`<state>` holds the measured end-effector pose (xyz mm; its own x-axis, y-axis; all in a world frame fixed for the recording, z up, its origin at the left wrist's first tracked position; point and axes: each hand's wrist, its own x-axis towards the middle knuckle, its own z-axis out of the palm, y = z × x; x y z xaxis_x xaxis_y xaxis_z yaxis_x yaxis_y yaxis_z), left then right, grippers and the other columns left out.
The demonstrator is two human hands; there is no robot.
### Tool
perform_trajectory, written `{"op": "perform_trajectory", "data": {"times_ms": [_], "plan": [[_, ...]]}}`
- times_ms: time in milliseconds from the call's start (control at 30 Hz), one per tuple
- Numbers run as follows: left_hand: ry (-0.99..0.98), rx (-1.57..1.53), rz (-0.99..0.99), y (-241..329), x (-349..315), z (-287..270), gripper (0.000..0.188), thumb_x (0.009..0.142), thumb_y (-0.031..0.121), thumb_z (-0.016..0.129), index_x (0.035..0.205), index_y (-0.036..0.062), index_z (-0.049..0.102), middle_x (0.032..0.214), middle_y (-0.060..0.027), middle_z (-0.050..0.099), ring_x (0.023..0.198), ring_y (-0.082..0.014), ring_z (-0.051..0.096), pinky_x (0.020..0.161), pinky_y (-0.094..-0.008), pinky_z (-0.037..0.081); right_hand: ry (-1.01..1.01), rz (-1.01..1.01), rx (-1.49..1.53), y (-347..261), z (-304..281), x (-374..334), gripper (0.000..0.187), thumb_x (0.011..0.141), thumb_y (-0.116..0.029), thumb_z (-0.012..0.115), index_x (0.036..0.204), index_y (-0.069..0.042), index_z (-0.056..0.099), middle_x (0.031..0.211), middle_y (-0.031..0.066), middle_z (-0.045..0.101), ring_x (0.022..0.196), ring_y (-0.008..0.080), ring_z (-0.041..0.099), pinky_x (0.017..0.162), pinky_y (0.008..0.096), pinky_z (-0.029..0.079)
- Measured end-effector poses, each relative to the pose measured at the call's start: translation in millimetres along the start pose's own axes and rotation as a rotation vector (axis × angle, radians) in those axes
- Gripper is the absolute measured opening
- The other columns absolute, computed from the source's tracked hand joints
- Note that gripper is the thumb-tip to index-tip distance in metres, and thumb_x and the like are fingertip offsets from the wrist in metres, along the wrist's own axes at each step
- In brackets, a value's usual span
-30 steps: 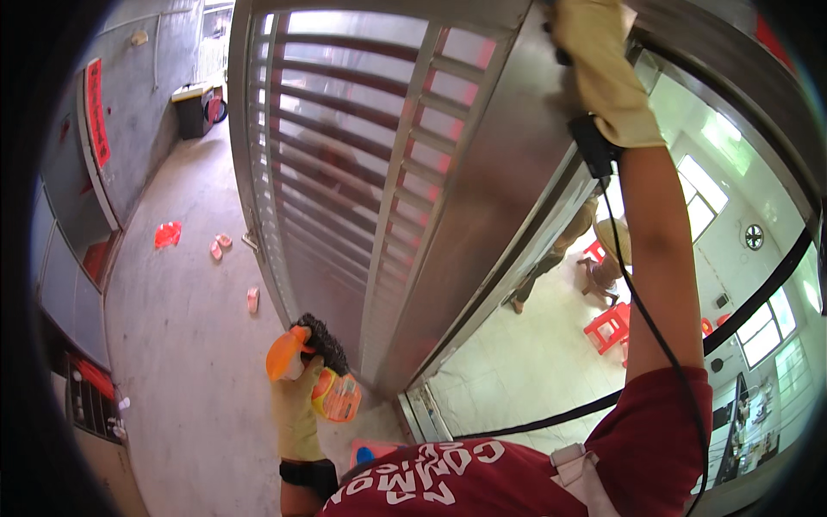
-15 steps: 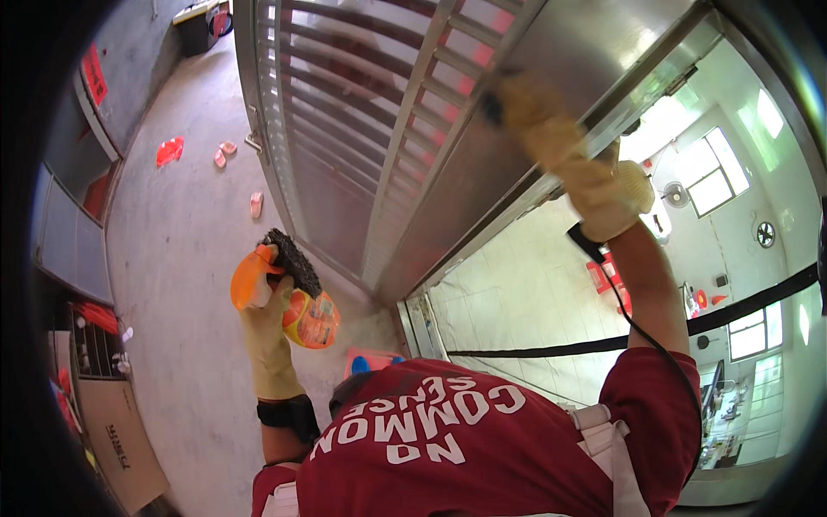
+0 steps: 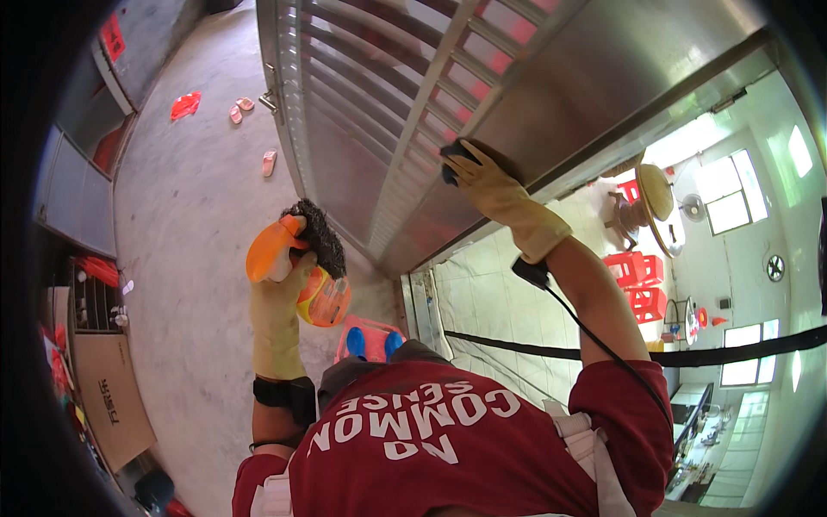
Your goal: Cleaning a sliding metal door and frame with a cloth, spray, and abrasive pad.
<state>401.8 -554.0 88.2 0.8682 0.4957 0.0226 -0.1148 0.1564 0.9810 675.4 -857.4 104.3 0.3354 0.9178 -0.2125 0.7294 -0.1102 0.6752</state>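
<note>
Against the metal gate [image 3: 551,95], right hand [image 3: 491,185] half hides a dark pad [image 3: 455,155]; left hand [image 3: 280,293] grips bottle [image 3: 320,297]

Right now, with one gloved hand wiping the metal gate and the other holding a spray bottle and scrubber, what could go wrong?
1. The left hand grips both an orange spray bottle and a dark scouring pad; one might slip out and drop to the concrete floor.
2. A black cable runs from the wrist along the right arm; it could snag on the gate edge.
3. The right hand presses a dark pad near the gate's lower edge, where fingers might catch.
</note>
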Motion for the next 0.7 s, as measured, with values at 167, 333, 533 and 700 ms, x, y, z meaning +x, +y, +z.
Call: {"op": "perform_trajectory", "data": {"times_ms": [167, 333, 533, 700], "plan": [[0.089, 0.038, 0.017, -13.4, -15.4, -29.5, 0.049, 0.083, -0.014, 0.066, 0.129, 0.0009, 0.062, 0.124, -0.0042, 0.065, 0.114, -0.0157, 0.06, 0.099, -0.0307, 0.048, 0.086, 0.447, -0.075, 66.9, -64.2, -25.7, 0.044, 0.1, -0.022, 0.05, 0.14, -0.007, 0.056, 0.152, 0.0114, 0.051, 0.144, 0.027, 0.042, 0.123, 0.0438, 0.029], [0.121, 0.092, -0.01, -19.5, -22.0, -38.4, 0.048, 0.083, -0.011, 0.068, 0.13, 0.0012, 0.062, 0.123, -0.0028, 0.065, 0.113, -0.0145, 0.06, 0.1, -0.0305, 0.048, 0.321, 0.786, -0.774, 215.1, -194.8, -41.7, 0.036, 0.1, -0.026, 0.051, 0.132, -0.014, 0.063, 0.148, 0.0095, 0.055, 0.139, 0.0277, 0.048, 0.116, 0.0453, 0.038], [0.166, 0.007, -0.004, -22.6, -19.3, -23.2, 0.045, 0.082, -0.009, 0.07, 0.126, 0.0026, 0.066, 0.121, -0.0016, 0.068, 0.11, -0.0136, 0.061, 0.098, -0.0301, 0.049, 0.482, 0.901, -0.417, 208.1, -196.2, 78.9, 0.034, 0.099, -0.023, 0.053, 0.127, -0.008, 0.064, 0.139, 0.0143, 0.058, 0.133, 0.0327, 0.052, 0.112, 0.0446, 0.041], [0.059, 0.017, 0.003, -21.0, -7.7, -3.6, 0.045, 0.081, -0.009, 0.071, 0.124, 0.0024, 0.066, 0.121, -0.0028, 0.068, 0.105, -0.0117, 0.063, 0.092, -0.029, 0.052, 0.764, 0.39, 0.065, 109.1, 36.6, 153.5, 0.038, 0.103, -0.022, 0.048, 0.135, -0.006, 0.059, 0.136, 0.0173, 0.057, 0.132, 0.0386, 0.051, 0.112, 0.0433, 0.041]]}}
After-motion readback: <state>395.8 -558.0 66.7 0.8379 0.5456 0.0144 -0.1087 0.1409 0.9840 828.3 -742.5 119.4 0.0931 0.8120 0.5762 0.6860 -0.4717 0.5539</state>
